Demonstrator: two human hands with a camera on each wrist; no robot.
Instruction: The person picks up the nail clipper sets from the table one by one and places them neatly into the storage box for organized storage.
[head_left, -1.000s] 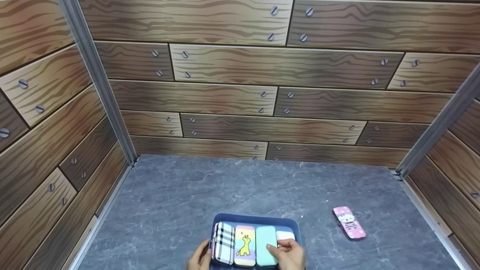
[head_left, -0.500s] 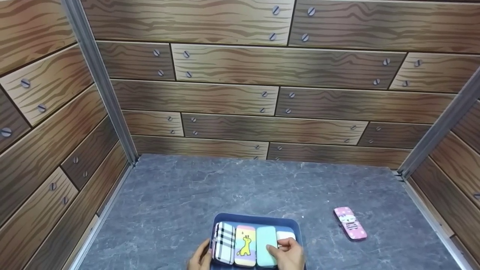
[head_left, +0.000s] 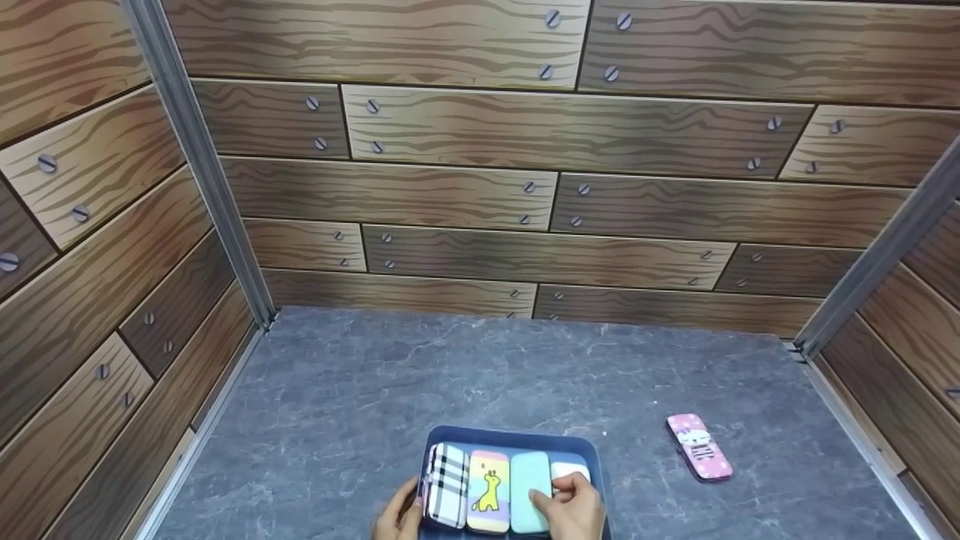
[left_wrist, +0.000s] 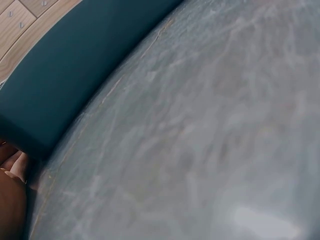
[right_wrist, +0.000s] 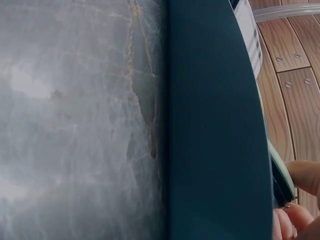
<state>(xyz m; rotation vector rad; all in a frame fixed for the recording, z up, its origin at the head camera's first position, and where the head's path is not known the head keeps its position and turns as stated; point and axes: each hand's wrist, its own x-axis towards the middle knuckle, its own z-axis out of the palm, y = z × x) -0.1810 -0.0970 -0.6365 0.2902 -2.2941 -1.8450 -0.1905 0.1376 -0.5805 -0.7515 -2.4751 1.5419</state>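
Observation:
A blue bin stands at the table's near edge with a row of slim cases in it. From the left these are a black-and-white plaid case, a giraffe case, a mint-green case and a white case, partly covered by my right hand. My right hand pinches the mint-green case, thumb on its top and fingers at its right side; the right wrist view shows its edge between thumb and fingers. At the bin's left wall, my left hand grips the side, fingers outside and thumb at the rim.
A pink case with a white cat print lies apart on the grey marbled table, right of the bin. Wood-print walls with metal corner posts enclose the table at the back and both sides.
My right hand and the mint-green case have shifted very slightly left, close against the giraffe case. The left hand keeps its place at the bin.

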